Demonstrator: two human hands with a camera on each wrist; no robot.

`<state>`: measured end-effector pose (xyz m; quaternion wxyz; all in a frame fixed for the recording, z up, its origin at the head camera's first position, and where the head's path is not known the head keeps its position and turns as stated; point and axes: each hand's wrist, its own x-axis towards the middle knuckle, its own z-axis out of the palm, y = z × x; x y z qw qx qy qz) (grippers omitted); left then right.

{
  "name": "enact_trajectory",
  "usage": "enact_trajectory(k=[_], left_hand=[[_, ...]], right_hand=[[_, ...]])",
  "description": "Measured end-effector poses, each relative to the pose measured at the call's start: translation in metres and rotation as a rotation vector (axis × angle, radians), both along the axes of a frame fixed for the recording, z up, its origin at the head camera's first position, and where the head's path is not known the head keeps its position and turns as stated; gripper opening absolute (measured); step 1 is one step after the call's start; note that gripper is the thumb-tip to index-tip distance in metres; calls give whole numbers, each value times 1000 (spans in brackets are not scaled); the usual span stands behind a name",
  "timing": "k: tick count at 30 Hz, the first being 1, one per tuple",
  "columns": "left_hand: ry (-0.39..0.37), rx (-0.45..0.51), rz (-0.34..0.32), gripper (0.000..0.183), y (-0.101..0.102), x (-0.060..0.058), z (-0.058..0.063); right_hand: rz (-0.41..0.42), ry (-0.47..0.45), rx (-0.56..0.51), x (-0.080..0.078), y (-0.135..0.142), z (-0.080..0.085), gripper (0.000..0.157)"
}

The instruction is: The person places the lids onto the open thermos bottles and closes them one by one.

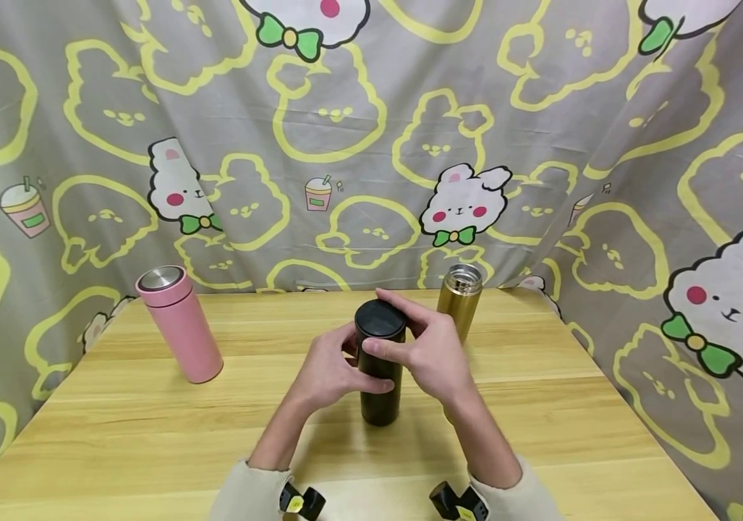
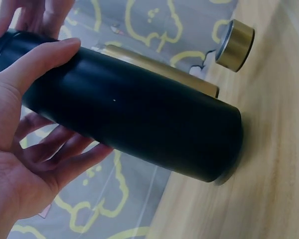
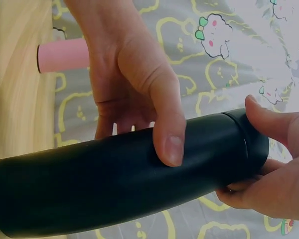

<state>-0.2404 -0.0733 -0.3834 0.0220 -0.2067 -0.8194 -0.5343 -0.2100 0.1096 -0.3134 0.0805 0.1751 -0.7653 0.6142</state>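
Note:
A black thermos bottle [image 1: 380, 405] stands upright at the middle of the table, its base at the wood. Around its body curls my left hand [image 1: 327, 373], with the thumb across the near side. My right hand [image 1: 438, 354] grips the black lid [image 1: 380, 319] at the top, thumb in front and fingers behind. The lid sits on the bottle, with a thin seam below it in the right wrist view. Behind my right hand stands a gold thermos bottle [image 1: 460, 307], its metal mouth uncovered. A gold lid [image 2: 235, 46] rests on the table in the left wrist view.
A pink thermos bottle [image 1: 187, 333] with a silver-topped lid stands at the left of the wooden table [image 1: 117, 449]. Grey curtains [image 1: 371, 130] with yellow cartoon outlines hang close behind the table and along its sides.

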Motion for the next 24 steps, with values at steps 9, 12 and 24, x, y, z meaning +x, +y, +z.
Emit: enact_trajectory(k=[9,12,24], left_hand=[[-19,-7,41,57,-1,1,2],[-21,-19,58,56,-4,0,4],[-30,27,277,70,-41,-11,8]], right_hand=[[27,-14,-9,-4,0,-2,64],[26,-34,4,-2,-1,-1,71],[-31,-107,37,6,3,3,67]])
